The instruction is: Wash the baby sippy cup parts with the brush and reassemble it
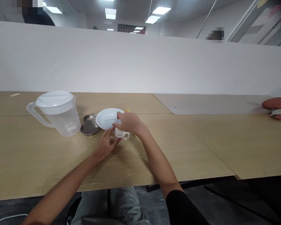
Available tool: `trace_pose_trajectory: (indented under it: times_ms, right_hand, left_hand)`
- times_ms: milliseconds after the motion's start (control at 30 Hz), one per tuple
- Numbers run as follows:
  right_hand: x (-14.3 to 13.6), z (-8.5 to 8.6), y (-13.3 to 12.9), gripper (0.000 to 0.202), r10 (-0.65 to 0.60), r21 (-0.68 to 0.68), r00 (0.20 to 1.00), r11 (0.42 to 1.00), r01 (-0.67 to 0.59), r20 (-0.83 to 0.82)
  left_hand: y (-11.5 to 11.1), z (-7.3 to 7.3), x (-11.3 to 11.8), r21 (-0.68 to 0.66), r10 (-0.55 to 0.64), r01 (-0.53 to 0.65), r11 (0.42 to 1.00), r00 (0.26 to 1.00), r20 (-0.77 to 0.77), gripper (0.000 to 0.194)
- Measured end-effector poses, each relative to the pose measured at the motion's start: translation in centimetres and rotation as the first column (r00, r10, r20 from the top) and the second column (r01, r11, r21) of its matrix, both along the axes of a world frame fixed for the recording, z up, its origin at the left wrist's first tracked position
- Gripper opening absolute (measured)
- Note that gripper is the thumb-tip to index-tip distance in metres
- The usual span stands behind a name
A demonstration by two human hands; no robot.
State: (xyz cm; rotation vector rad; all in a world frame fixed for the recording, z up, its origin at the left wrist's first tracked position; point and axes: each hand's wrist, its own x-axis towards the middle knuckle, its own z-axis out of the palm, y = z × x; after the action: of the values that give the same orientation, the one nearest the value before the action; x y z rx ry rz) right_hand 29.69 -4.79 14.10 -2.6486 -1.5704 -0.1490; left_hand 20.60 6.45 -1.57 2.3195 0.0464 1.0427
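My left hand (107, 143) is curled around the side of a small clear container with a white top (118, 133), its fingers and thumb against it. A white loop handle (126, 135) sticks out to the right of that top. Just above, my right hand (130, 122) is closed in a pinch. From its fingertips a thin dark stick (110, 120) runs left across the white oval plate (103, 115). My right hand covers the plate's right edge. Something small and yellow (127, 111) shows behind my right hand, mostly hidden.
Left of the plate lies a round metal tray (90, 128) with a small clear item on it. A lidded clear plastic pitcher (65, 120) stands further left. A pale flat oval piece (15, 95) lies at the back left. Reddish and white items (276, 103) are at far right. A white partition (140, 62) rises behind.
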Motion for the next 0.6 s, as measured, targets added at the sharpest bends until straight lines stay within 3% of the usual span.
trace_pose_trajectory:
  times_ms: [133,333,467,600]
  right_hand:
    - [0.4,0.5,-0.9,0.031,0.124,-0.032,0.991,0.992,-0.126,-0.047]
    - [0.1,-0.5,0.9,0.025,0.017,-0.068,1.000,0.998,-0.016,0.023]
    - [0.1,-0.3,0.6,0.033,-0.048,-0.049,0.999,0.998,0.049,0.014]
    - [0.3,0.3,-0.5,0.049,0.069,-0.067,0.997,0.995,-0.071,-0.026]
  left_hand:
    - [-0.1,0.2,-0.1,0.000,-0.009,0.009,1.000,1.000,-0.004,0.056]
    - [-0.3,0.5,0.1,-0.030,-0.002,0.002,1.000,1.000,0.001,0.060]
    - [-0.3,0.4,0.1,-0.061,-0.008,0.008,0.998,1.000,-0.010,0.061]
    - [-0.1,0.3,0.0,-0.087,-0.023,0.020,0.996,0.999,-0.036,0.066]
